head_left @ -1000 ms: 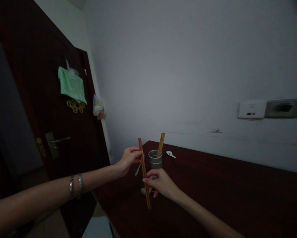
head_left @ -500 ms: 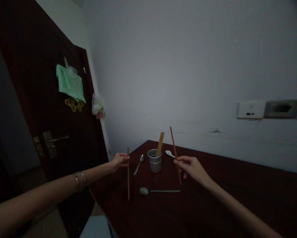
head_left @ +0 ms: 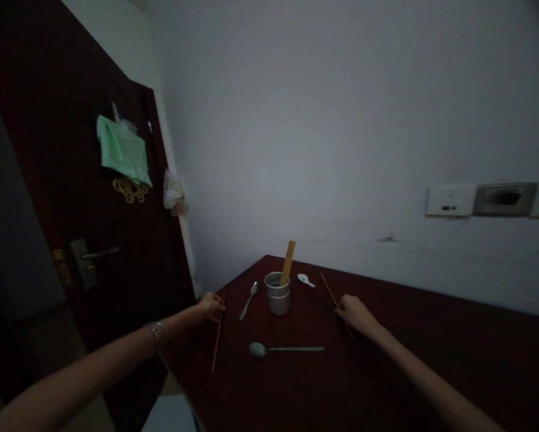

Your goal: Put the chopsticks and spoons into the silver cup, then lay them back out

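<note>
My left hand [head_left: 210,306] pinches a wooden chopstick [head_left: 218,345] low over the table's left side. On the right, my right hand [head_left: 356,313] has its fingers closed on a second chopstick [head_left: 329,289], which lies slanted at the tabletop. Between them stands a grey metal cup [head_left: 278,295] with several lighter chopsticks [head_left: 288,263] leaning in it. A short metal spoon [head_left: 249,300] lies left of the cup, and a white spoon [head_left: 305,280] lies behind it to the right. In front rests a long-handled metal spoon [head_left: 278,349], its bowl to the left.
The dark red table [head_left: 413,360] meets a pale wall [head_left: 319,120] with sockets [head_left: 449,201] at right. A dark door [head_left: 129,252] with a green cloth [head_left: 123,150] stands at left. A pale stool-like surface [head_left: 170,414] shows below the table's left edge.
Both hands have lowered their chopsticks toward the tabletop. The left hand went down and left, the right hand down and right. The chopsticks now tilt more. The view shifted slightly.
</note>
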Available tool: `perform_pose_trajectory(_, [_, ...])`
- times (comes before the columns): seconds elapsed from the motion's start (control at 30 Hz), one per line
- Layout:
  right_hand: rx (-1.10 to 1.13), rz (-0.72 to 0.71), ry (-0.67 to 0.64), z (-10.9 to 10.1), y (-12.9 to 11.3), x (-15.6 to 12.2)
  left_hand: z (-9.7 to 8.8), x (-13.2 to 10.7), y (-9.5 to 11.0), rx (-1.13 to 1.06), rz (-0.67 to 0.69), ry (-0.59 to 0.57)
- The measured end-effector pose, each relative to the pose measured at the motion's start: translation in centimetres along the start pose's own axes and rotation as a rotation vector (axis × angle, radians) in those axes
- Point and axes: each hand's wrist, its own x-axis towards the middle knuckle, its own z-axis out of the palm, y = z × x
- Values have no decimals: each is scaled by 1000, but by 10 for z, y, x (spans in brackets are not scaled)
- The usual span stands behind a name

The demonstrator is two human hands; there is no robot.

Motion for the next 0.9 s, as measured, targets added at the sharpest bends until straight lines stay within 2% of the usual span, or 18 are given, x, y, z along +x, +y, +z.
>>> perform_pose_trajectory(0.23, [-121, -21, 6, 3, -7, -1, -1, 8, -12, 166, 36, 35])
perform_pose_trajectory(0.3, [-128, -22, -3, 2, -8, -3, -2, 12, -11, 237, 83, 64])
perform_pose_trajectory(0.37, [-129, -24, -2, -2, -10, -4, -4, 13, -2, 280, 184, 130])
perform_pose_trajectory(0.47, [-72, -25, 18, -11, -17, -2, -3, 12, 31, 269, 419, 214])
perform_pose_trajectory(0.63, [332, -185, 46, -29, -48, 16, 15, 4, 113, 204, 714, 185])
perform_pose_trajectory(0.77, [667, -115, 43, -36, -84, 36, 43, 4, 162, 132, 790, 41])
perform_pose_trajectory(0.9, [766, -107, 16, -36, -112, 51, 69, 13, 179, 63, 746, -155])
